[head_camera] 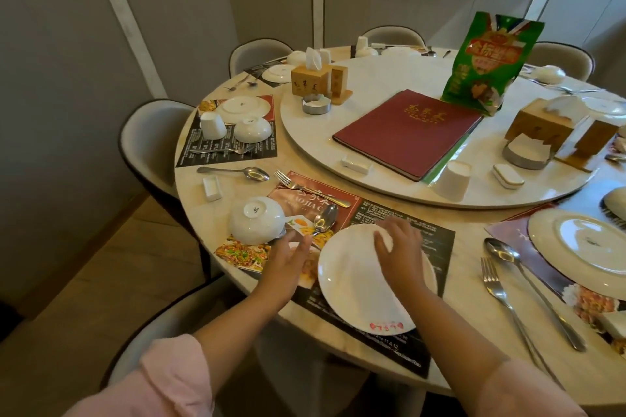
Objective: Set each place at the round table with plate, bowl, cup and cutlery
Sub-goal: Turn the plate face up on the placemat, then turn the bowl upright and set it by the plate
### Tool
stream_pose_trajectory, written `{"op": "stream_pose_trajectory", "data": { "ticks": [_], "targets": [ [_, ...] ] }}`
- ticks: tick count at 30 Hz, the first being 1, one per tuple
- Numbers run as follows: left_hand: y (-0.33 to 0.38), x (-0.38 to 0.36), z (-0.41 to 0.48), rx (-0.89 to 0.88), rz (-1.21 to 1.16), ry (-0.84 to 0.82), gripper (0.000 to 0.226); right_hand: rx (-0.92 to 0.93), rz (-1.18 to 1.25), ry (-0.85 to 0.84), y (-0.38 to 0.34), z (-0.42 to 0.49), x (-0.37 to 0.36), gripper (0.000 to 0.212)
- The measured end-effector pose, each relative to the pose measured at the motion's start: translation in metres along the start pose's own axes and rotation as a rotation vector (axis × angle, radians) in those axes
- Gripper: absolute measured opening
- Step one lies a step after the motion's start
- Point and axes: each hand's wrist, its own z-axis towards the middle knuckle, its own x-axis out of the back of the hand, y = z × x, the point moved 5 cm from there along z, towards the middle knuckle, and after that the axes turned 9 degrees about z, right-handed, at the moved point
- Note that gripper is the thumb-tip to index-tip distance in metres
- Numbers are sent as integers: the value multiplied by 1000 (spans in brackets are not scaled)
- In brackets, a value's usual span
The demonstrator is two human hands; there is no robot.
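Right hand (398, 249) lies flat, fingers spread, palm down on the white plate (359, 284); pressing, not gripping. Plate sits on the printed placemat (389, 217) at the near table edge. Left hand (288, 256) reaches toward the spoon (326, 218) by the plate's upper left rim, fingers loosely extended; whether it touches the handle, cannot tell. Upturned white bowl (256, 220) stands left of the spoon. Fork (310, 188) lies across the placemat's top. Inverted cup (453, 180) rests on the turntable (379, 85).
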Motion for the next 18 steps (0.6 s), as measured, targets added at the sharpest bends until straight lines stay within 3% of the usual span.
{"op": "stream_pose_trajectory", "data": {
  "ticks": [3, 7, 9, 13, 18],
  "targets": [
    [-13, 47, 24, -7, 31, 86, 49, 170, -14, -228, -46, -3, -47, 40],
    [-29, 104, 69, -24, 76, 112, 49, 199, -45, -524, -87, -1, -119, 75],
    [-37, 119, 92, -7, 142, 43, 50, 195, -97, -618, -97, 6, -153, 94],
    [-50, 122, 123, 18, 245, -194, 54, 164, -274, -716, -100, 27, -199, 119],
    [-62, 120, 145, -53, 258, -309, 57, 103, -305, -702, -95, 47, -222, 123]
  ]
}}
